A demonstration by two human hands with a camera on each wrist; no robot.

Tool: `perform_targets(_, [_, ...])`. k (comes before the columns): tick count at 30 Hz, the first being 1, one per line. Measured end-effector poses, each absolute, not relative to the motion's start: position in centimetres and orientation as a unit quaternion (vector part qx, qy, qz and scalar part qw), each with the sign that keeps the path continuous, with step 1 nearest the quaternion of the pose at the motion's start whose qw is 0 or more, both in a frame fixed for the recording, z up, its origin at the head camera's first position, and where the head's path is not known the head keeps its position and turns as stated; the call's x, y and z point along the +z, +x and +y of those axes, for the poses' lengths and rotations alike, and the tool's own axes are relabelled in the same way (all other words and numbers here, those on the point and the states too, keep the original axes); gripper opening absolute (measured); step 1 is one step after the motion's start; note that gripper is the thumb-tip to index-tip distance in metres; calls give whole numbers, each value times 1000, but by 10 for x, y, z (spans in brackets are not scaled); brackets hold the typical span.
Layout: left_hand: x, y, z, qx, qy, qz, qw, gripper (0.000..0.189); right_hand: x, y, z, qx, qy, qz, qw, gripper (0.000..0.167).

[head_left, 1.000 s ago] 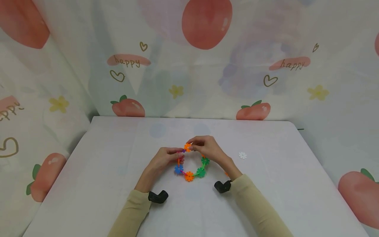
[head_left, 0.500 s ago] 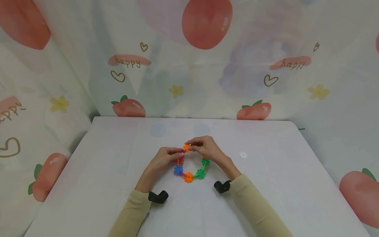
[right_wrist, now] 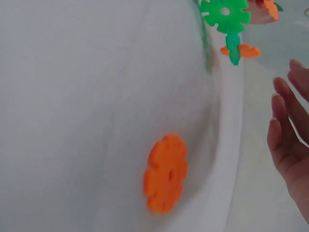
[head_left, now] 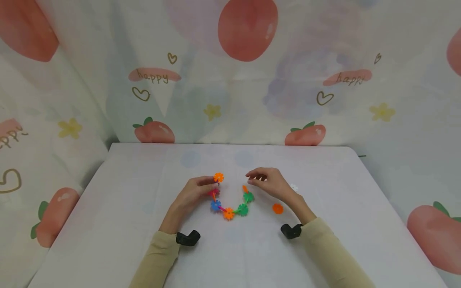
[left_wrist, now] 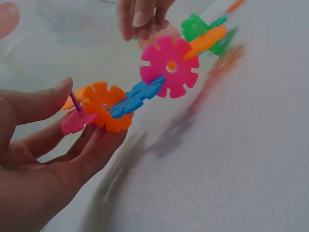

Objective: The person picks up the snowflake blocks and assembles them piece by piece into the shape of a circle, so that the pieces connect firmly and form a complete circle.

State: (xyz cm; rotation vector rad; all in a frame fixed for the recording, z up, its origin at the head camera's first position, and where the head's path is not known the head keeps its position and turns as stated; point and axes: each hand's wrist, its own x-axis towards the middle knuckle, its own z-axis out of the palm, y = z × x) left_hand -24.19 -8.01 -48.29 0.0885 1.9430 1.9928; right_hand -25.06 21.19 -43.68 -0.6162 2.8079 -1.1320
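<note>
My left hand (head_left: 194, 191) holds one end of a curved chain of interlocking plastic snowflake discs (head_left: 228, 214), thumb and fingers around its last pieces. In the left wrist view the thumb is at a small pink disc (left_wrist: 77, 122), beside an orange disc (left_wrist: 99, 102), with a blue one (left_wrist: 137, 99) and a larger pink one (left_wrist: 169, 67) following. An orange disc (head_left: 218, 177) tops the held end. Green discs (head_left: 248, 197) and an orange piece (head_left: 245, 189) form the other end. My right hand (head_left: 268, 182) hovers beyond that end, fingers loosely bent, holding nothing.
A loose orange disc (head_left: 277, 209) lies on the white table (head_left: 126, 224) near the right forearm. Just behind the right wrist, a white disc (head_left: 294, 187) is partly hidden. A printed curtain (head_left: 245, 100) hangs at the table's back edge.
My right hand has let go of the orange disc at the chain's top and moved right. That disc stays with the left hand, which has shifted slightly left; the loose orange disc is uncovered.
</note>
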Motion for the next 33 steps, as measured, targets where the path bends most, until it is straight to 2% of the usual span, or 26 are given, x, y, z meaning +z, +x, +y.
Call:
perform_targets(17, [-484, -244, -86, 691, 18, 707, 149, 38, -451, -215, 282, -316, -190, 925, 91, 18])
perform_targets(33, [-486, -248, -82, 701, -6, 699, 138, 34, -454, -202, 293, -305, -195, 927, 101, 22])
